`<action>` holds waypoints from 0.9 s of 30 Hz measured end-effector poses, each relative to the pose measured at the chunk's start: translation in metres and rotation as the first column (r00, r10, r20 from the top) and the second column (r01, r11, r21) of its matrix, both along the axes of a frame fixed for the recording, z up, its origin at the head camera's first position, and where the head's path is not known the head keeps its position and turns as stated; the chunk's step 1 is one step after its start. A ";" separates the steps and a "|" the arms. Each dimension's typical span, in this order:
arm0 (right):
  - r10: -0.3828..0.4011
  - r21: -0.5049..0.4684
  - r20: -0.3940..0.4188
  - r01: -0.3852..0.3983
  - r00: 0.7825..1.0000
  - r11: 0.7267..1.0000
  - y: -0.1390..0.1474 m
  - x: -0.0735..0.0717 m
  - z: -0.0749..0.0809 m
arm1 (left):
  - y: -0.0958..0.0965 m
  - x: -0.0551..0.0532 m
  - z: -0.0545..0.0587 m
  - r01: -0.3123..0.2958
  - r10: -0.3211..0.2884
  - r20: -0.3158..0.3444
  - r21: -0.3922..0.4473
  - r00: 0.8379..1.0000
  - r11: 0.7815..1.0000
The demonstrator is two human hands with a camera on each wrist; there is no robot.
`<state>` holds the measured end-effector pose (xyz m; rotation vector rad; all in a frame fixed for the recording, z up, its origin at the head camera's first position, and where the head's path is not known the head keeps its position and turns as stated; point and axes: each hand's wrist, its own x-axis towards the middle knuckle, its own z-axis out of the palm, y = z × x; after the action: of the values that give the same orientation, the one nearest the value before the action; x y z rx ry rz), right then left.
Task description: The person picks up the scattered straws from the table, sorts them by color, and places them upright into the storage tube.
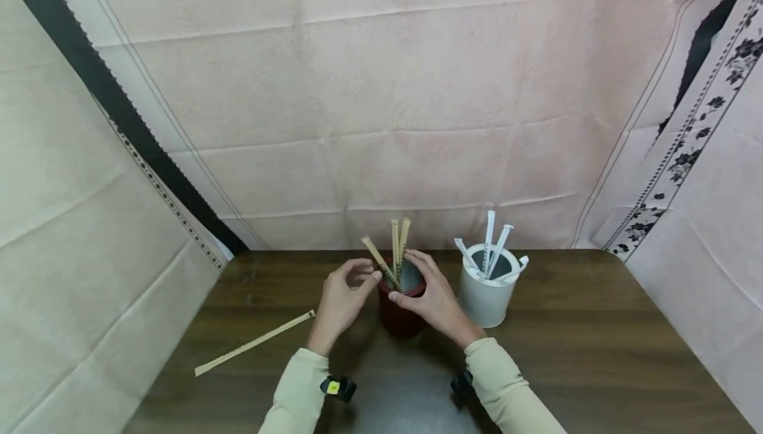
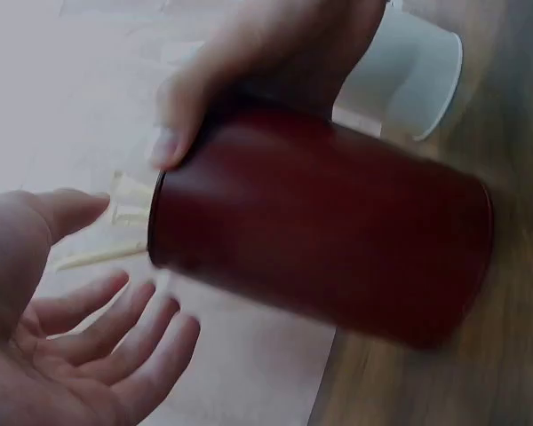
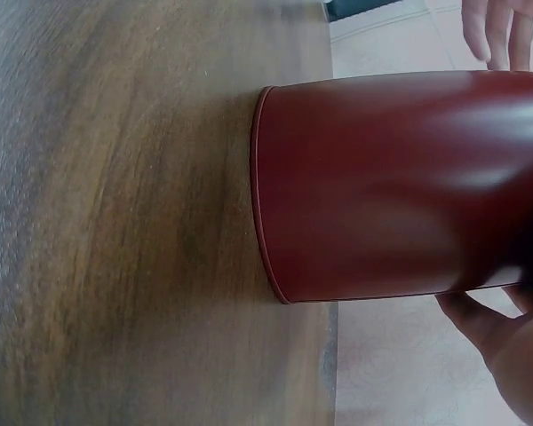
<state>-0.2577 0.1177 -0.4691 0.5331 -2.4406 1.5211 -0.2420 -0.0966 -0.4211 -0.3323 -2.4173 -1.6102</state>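
Note:
A dark red cylindrical holder point(image 1: 401, 320) stands upright on the table, with several thin beige printed strips point(image 1: 395, 242) sticking out of its top. My right hand point(image 1: 434, 298) grips the holder near the rim, thumb at the front and fingers at the far right side. Beside the rim on the left is my left hand point(image 1: 344, 298), its fingers loosely bent and spread. In the left wrist view, the left hand point(image 2: 80, 346) holds nothing, and strip ends point(image 2: 129, 200) show past its thumb. The holder's smooth side point(image 3: 391, 186) fills much of the right wrist view.
To the right of the red holder stands a white holder point(image 1: 485, 301) with several white strips point(image 1: 489, 242) in it. A single beige strip point(image 1: 255, 342) lies on the brown wooden table point(image 1: 572, 354) at the left. Pale cloth point(image 1: 381, 89) hangs behind the table.

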 end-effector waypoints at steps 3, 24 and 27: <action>-0.007 0.011 -0.012 0.007 1.000 1.000 0.002 -0.002 0.002 | -0.017 0.000 0.001 0.011 -0.011 0.008 -0.008 1.000 1.000; 0.000 0.009 0.016 0.000 1.000 1.000 0.001 0.000 0.001 | -0.239 -0.004 -0.058 0.213 -0.031 0.325 -0.542 0.945 0.813; -0.001 0.004 0.019 0.001 1.000 1.000 0.001 0.000 0.000 | -0.233 0.001 -0.066 0.192 -0.015 0.289 -0.597 0.957 0.779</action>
<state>-0.2574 0.1189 -0.4694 0.5199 -2.4589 1.5280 -0.2405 -0.3300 -0.4871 -0.3733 -3.1570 -0.8686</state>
